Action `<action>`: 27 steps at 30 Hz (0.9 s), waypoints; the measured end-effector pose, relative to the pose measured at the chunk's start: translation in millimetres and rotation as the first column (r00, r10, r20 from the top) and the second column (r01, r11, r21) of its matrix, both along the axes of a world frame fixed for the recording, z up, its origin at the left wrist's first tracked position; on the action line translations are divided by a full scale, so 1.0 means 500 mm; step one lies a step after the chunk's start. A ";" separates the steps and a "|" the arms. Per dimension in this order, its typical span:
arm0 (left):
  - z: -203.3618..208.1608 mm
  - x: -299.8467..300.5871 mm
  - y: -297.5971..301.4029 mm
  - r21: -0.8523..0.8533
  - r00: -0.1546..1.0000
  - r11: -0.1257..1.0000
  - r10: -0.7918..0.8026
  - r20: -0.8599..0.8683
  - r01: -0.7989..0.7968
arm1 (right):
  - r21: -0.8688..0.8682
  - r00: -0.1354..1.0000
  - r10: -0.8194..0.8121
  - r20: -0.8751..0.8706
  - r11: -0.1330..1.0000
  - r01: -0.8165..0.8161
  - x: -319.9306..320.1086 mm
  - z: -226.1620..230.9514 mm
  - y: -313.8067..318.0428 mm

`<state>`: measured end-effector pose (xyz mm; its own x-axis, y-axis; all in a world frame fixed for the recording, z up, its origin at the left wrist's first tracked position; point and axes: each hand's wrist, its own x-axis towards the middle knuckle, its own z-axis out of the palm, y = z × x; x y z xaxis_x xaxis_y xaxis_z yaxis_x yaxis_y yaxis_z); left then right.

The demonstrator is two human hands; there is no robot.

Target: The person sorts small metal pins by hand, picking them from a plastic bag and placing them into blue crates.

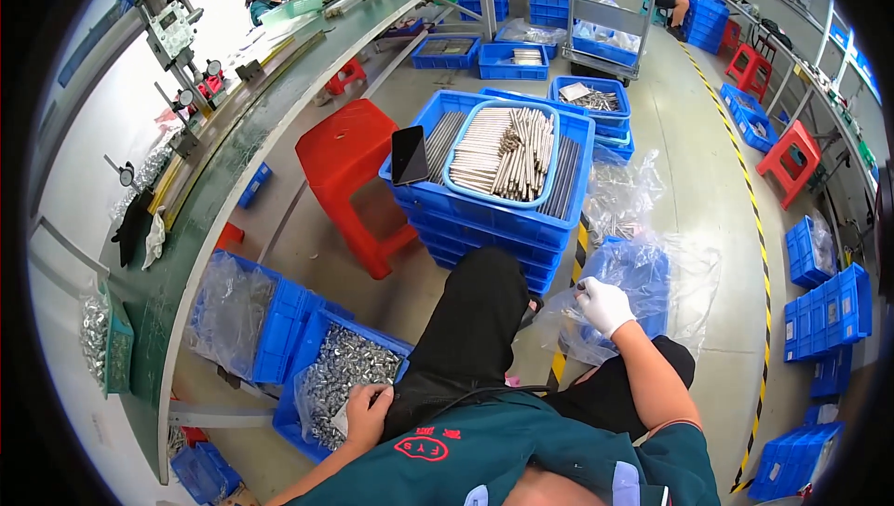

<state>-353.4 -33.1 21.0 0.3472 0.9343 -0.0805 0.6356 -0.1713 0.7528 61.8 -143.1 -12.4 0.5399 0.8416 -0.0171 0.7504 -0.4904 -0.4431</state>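
Observation:
My right hand [606,307], in a white glove, is closed with its fingers drawn together on a clear plastic bag [689,273]. That bag is spread over a blue bin [643,269] on the floor to my right. My bare left hand [370,412] rests by my left thigh, at the edge of a blue bin [312,348] of small shiny metal fittings [346,371]. Its fingers are bent but apart, and I see nothing held in them. Ahead of my knees, a light-blue tray [450,166] of silvery metal rods [503,152] sits on stacked blue crates [484,227].
A black phone [410,156] lies at the crates' left corner, beside a red stool [349,148]. The green workbench [209,194] runs along my left. A hand trolley [610,26] stands farther off. Two other people sit in the background. Blue bins [827,315] line the right side.

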 end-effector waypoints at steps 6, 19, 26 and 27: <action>0.008 0.007 -0.001 0.017 0.999 1.000 -0.007 -0.033 0.007 | -0.001 1.000 0.006 -0.003 1.000 -0.006 -0.003 -0.007 -0.002; 0.000 0.011 0.002 0.045 0.998 0.998 -0.040 -0.045 0.042 | -0.112 1.000 0.029 -0.004 0.993 -0.029 -0.002 0.004 0.002; 0.008 0.016 0.014 0.086 0.990 0.990 -0.102 -0.094 0.110 | -0.208 1.000 0.005 0.018 0.978 -0.001 0.011 -0.006 0.001; 0.010 0.017 0.013 0.087 0.990 0.989 -0.108 -0.089 0.116 | -0.228 1.000 -0.008 0.012 0.974 0.011 0.012 -0.012 -0.005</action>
